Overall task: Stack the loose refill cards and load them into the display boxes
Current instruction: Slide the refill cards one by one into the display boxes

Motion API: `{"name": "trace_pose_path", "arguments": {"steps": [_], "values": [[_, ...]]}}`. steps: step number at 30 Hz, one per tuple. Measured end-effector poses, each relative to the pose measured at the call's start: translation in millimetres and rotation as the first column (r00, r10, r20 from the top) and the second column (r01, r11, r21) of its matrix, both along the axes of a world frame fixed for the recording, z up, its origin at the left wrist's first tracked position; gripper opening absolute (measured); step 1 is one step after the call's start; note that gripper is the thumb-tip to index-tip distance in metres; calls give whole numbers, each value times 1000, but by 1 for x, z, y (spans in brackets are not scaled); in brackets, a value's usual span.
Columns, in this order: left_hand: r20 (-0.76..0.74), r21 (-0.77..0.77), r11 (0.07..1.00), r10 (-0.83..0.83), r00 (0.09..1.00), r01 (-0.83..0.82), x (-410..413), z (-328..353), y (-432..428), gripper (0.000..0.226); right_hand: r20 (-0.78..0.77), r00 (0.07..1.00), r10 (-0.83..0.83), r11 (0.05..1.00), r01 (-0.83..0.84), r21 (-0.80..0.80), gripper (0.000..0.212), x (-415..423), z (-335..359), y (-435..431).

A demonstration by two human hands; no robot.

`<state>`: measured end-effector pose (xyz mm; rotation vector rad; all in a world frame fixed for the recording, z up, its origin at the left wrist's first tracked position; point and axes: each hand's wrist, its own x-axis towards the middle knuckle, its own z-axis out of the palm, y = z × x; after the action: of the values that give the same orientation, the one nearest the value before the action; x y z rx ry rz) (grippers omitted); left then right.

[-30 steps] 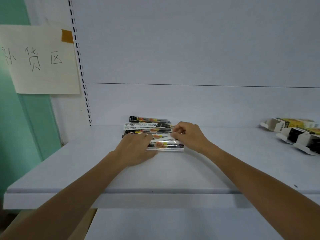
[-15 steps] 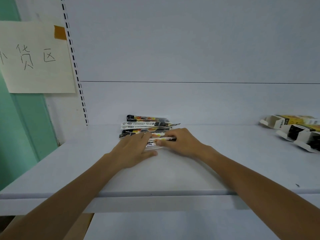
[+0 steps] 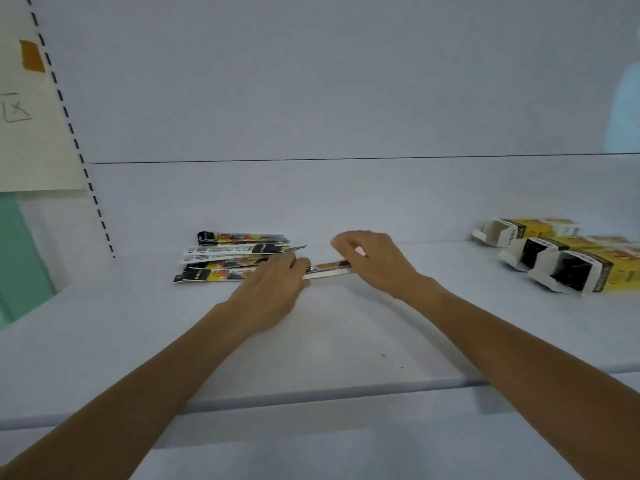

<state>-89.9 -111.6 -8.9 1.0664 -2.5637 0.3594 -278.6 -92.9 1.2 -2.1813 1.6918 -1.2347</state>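
Several loose refill cards (image 3: pixel 228 258), long strips printed black, white and yellow, lie spread on the white shelf (image 3: pixel 329 341) at centre left. A thin stack of cards (image 3: pixel 329 270) stands on its long edge between my two hands. My left hand (image 3: pixel 273 289) presses against the stack's left end, lying partly over the loose cards. My right hand (image 3: pixel 374 261) curls over the stack's right end, fingers bent down onto it. Three yellow display boxes (image 3: pixel 568 268) lie on their sides at the far right, open ends facing left.
A paper sign (image 3: pixel 31 126) taped with orange tape hangs on the left wall, beside a slotted upright (image 3: pixel 72 133). The shelf's front edge (image 3: pixel 311 396) runs across below my forearms. A green wall shows at the far left.
Both hands have drawn a small stack of cards away from the loose pile, to the right. My right hand has lifted to arch over the stack's right end. The view has swung rightwards.
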Motion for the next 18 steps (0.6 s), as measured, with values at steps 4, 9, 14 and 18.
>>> {"name": "trace_pose_path", "arguments": {"steps": [4,9,14,18], "values": [[-19,10,1000,-9,1000,9,-49,7,2,36,-120,977,-178,983,171,-73,39,-78,20,13],[-116,55,997,-45,992,52,-142,8,22,45,-429,859,-279,960,260,-105,43,-202,38,32],[-100,59,995,-71,993,77,-238,4,51,46,-482,807,-342,938,328,-117,38,-320,33,76],[-71,48,998,-32,997,36,-280,-5,69,45,-550,775,-310,943,324,-75,43,-386,13,95]]}}
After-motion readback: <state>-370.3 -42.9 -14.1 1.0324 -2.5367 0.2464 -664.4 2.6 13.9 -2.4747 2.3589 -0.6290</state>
